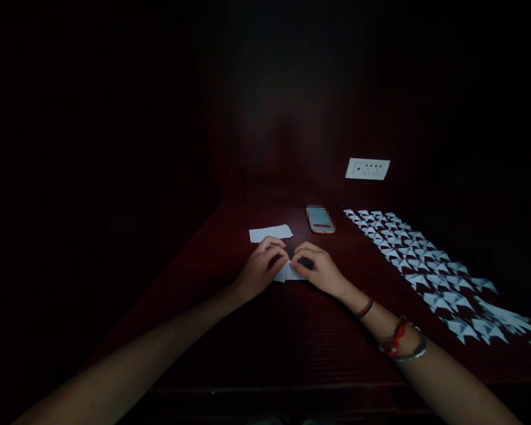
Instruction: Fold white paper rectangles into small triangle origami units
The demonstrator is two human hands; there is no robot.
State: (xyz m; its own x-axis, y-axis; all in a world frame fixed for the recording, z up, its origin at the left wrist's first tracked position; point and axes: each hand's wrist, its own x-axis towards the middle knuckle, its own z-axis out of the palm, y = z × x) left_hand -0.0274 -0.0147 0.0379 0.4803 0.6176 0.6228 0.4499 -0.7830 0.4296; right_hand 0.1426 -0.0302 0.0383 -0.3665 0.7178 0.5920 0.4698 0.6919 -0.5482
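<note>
Both hands meet over a small white piece of paper on the dark red table, and a line runs down its middle. My left hand has its fingers closed on the paper's upper left part. From the other side my right hand pinches it, thumb and fingertips almost touching those of the left. The fingers cover the paper's upper edge. Just beyond the left hand lies a small stack of white paper sheets.
A phone lies towards the back of the table. Several rows of folded white paper shapes fill the right side, with a bunch of paper strips near the front. A socket plate is on the wall.
</note>
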